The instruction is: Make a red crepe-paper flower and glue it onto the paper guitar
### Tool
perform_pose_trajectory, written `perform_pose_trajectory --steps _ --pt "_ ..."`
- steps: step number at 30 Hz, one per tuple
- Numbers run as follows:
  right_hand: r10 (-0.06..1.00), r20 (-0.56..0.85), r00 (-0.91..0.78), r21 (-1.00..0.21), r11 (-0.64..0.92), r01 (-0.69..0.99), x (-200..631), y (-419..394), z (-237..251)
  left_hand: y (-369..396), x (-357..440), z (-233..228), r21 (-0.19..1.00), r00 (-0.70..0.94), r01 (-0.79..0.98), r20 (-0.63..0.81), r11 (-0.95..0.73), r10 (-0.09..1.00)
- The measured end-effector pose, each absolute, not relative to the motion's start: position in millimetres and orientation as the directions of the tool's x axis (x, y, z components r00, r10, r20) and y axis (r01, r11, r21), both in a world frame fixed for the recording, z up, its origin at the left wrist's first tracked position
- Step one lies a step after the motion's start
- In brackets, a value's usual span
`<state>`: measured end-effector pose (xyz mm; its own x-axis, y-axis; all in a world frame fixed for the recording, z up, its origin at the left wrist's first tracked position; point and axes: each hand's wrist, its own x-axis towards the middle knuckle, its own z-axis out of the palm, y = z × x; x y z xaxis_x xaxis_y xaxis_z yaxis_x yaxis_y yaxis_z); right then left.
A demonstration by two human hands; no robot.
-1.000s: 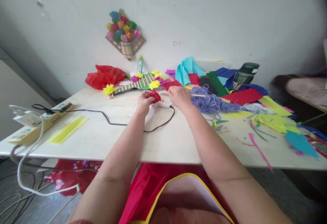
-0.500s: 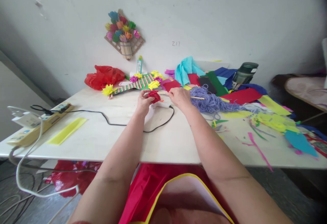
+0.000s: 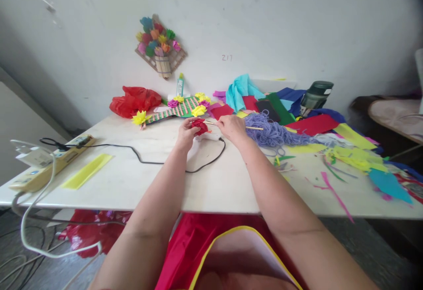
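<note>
The left hand (image 3: 185, 134) was curled closed around a red paper flower (image 3: 199, 126), fingers wrapped on its near side, and the right hand (image 3: 232, 128) was pinched shut on a thin wooden stick (image 3: 254, 127) whose far end stuck out over the purple yarn (image 3: 271, 133); the stick's other end seemed to meet the flower, though the contact itself was too small to make out. Both hands hovered just above the pale table (image 3: 139, 180), the flower sitting between them. Directly under the flower lay something white, mostly covered by the hands, with a black cable (image 3: 145, 161) running from it to the left of the flower toward a yellow power strip (image 3: 42, 166) at the table's left edge. A yellow paper strip (image 3: 86, 171) lay left of the flower and nearer the person. Behind the flower stood a green striped craft piece (image 3: 180, 107) ringed with yellow and pink flowers, a glue bottle (image 3: 179, 85) and a red plastic bag (image 3: 134, 100). Right of the flower, beyond the yarn, spread loose coloured felt sheets (image 3: 317, 124) and scraps, with a dark green flask (image 3: 315, 96) lying among them. Above the flower, on the white wall (image 3: 297, 30), hung a paper flower bouquet (image 3: 160, 45). Under the table, white cords (image 3: 39, 246) trailed over the floor, and the right-hand scraps ran out of frame.
</note>
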<state>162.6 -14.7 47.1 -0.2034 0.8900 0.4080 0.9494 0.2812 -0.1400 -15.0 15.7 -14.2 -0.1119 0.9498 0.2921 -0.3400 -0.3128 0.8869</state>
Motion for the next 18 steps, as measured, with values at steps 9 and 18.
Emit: perform_pose_trajectory --steps 9,18 --pt "0.888 0.412 -0.205 -0.133 0.281 0.950 162.4 -13.3 44.6 15.1 -15.8 -14.1 0.891 -0.071 -0.349 0.285 -0.292 0.956" --pt "0.883 0.427 -0.194 -0.149 0.280 0.948 162.9 -10.5 41.5 16.3 -15.0 -14.8 0.900 -0.071 -0.337 0.269 -0.277 0.960"
